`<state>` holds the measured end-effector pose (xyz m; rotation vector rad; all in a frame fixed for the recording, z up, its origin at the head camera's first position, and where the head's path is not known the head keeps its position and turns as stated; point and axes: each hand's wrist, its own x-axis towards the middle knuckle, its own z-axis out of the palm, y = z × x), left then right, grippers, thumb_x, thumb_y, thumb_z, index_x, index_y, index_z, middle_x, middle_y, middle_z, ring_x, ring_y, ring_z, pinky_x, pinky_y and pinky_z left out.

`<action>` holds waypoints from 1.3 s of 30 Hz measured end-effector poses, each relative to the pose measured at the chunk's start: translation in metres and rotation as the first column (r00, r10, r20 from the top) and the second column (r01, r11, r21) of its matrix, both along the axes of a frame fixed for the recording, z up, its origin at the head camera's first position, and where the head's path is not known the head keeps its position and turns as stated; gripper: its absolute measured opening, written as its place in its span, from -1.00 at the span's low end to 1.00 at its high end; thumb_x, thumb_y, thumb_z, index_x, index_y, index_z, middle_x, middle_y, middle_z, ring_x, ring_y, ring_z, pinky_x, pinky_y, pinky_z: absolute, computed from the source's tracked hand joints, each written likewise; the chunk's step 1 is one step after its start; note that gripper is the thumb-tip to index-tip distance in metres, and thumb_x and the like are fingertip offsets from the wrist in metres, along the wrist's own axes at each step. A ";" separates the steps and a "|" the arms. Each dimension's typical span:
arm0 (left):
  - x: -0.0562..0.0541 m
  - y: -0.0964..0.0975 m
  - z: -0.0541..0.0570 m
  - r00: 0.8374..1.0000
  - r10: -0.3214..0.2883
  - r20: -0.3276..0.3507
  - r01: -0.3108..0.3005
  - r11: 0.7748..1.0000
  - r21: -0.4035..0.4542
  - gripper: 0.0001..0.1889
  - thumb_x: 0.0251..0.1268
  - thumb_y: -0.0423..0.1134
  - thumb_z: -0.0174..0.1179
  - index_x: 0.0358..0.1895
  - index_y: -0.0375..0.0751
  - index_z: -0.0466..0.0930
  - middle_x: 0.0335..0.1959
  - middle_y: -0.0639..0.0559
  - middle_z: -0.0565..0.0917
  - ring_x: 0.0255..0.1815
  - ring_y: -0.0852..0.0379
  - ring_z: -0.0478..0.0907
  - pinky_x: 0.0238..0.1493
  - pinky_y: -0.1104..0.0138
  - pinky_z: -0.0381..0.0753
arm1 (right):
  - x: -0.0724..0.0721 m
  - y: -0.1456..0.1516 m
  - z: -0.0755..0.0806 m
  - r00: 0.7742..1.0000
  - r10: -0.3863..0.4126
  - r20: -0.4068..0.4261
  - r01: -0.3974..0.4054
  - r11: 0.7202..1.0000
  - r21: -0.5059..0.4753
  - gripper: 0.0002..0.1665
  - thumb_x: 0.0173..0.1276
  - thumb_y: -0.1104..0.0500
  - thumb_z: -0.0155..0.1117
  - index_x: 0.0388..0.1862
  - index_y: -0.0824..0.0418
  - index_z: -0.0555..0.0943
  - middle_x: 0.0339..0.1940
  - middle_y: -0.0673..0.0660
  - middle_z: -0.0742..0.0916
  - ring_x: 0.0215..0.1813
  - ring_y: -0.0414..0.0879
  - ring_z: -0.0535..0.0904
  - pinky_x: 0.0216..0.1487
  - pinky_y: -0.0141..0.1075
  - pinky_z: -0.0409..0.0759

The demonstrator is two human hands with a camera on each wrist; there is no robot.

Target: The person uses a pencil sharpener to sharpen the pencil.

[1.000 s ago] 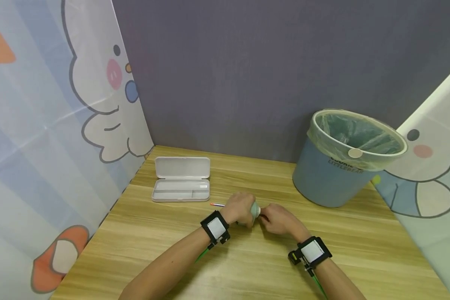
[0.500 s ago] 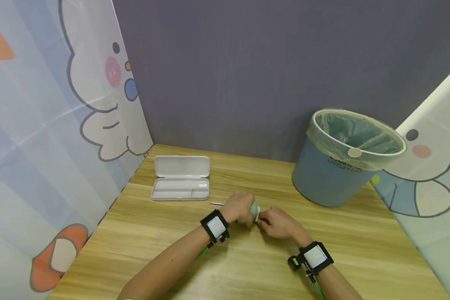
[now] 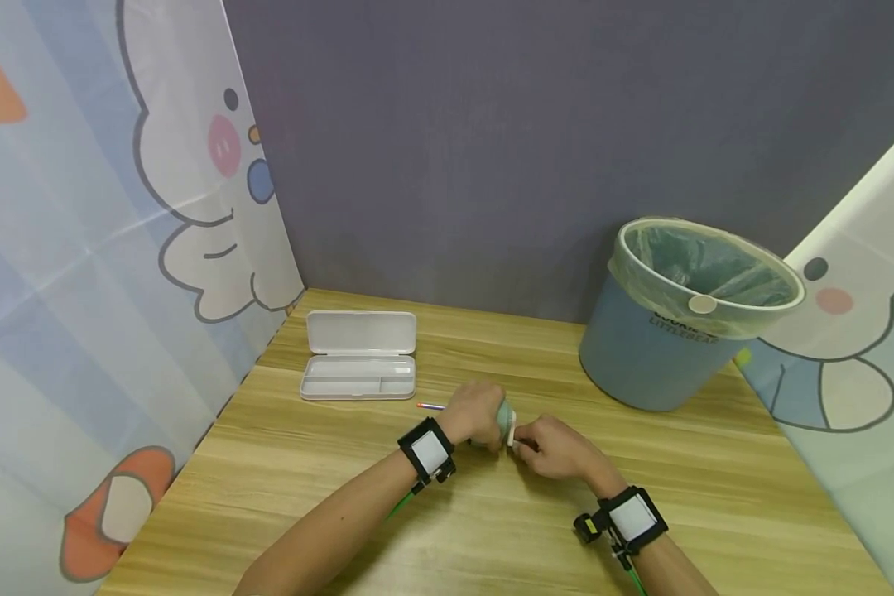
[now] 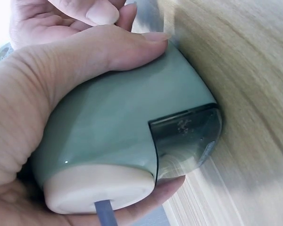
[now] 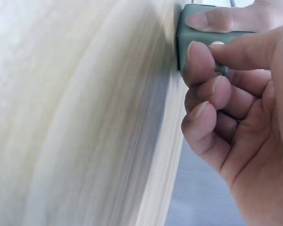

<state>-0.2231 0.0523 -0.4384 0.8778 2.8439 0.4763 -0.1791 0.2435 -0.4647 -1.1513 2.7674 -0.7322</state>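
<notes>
Sharpener [image 4: 115, 106], short of far edge of counter [image 3: 268, 463]: left hand [image 3: 475, 412] grips it, likely for steadiness; right hand [image 3: 557, 449] pinches crank [image 3: 512, 429].

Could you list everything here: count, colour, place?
Rounded pencil sharpener: one, sage green, centre
Crank: one, cream, sharpener's right end
Slim pencil: one, blue and orange, sharpener's left end
Open rectangular case: one, white, rear left
Round bin: one, blue, rear right
Bag liner: one, translucent, in bin
Wooden table: one, tan, underneath
Backdrop: one, dark grey, behind
Cartoon sheets: two, blue and white, both sides
Wrist bands: two, black, each wrist
Thin cables: two, green, from bands
Left grip: one, bare, round sharpener
Right grip: one, bare, at crank
</notes>
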 end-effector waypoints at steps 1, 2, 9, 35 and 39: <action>0.000 0.000 0.000 1.000 0.001 0.003 -0.001 1.000 0.001 -0.53 -0.44 -0.17 0.74 -0.40 -0.06 0.62 -0.52 0.15 0.57 -0.52 0.18 0.48 -0.55 0.37 0.48 | 0.001 0.000 0.000 1.000 0.005 -0.003 -0.005 1.000 -0.005 -0.59 0.45 0.30 0.21 -0.58 -0.04 0.41 -0.68 -0.28 0.29 -0.67 -0.49 0.14 -0.59 -0.55 0.14; 0.000 0.000 0.000 1.000 0.001 0.010 -0.001 1.000 0.002 -0.53 -0.43 -0.18 0.74 -0.39 -0.07 0.62 -0.51 0.15 0.57 -0.52 0.18 0.48 -0.55 0.37 0.48 | 0.001 0.000 0.001 1.000 0.010 -0.005 -0.010 1.000 -0.009 -0.60 0.45 0.31 0.21 -0.58 -0.04 0.42 -0.68 -0.29 0.29 -0.67 -0.50 0.14 -0.59 -0.55 0.14; 0.001 0.000 -0.001 1.000 0.002 0.010 -0.002 1.000 0.002 -0.52 -0.43 -0.17 0.74 -0.36 -0.07 0.63 -0.50 0.16 0.58 -0.50 0.17 0.48 -0.52 0.36 0.48 | 0.004 0.001 0.003 1.000 0.016 0.012 -0.016 1.000 -0.022 -0.60 0.46 0.30 0.21 -0.57 -0.04 0.43 -0.67 -0.28 0.30 -0.67 -0.49 0.15 -0.58 -0.54 0.15; 0.001 -0.002 0.004 1.000 -0.007 -0.031 0.006 1.000 -0.030 -0.51 -0.43 -0.11 0.74 -0.34 -0.03 0.64 -0.48 0.19 0.59 -0.46 0.19 0.49 -0.45 0.36 0.49 | 0.012 -0.003 0.026 0.995 -0.004 -0.096 0.005 1.000 0.003 -0.52 0.42 0.29 0.24 -0.62 -0.08 0.31 -0.69 -0.27 0.19 -0.68 -0.50 -0.02 -0.59 -0.56 0.01; 0.001 -0.002 0.004 1.000 -0.006 -0.015 0.006 1.000 -0.027 -0.50 -0.42 -0.12 0.74 -0.32 -0.04 0.65 -0.47 0.18 0.60 -0.46 0.19 0.50 -0.45 0.36 0.50 | 0.012 -0.002 0.029 0.994 0.000 -0.108 0.001 1.000 0.011 -0.51 0.42 0.30 0.23 -0.63 -0.06 0.30 -0.69 -0.27 0.17 -0.68 -0.51 -0.04 -0.59 -0.57 0.01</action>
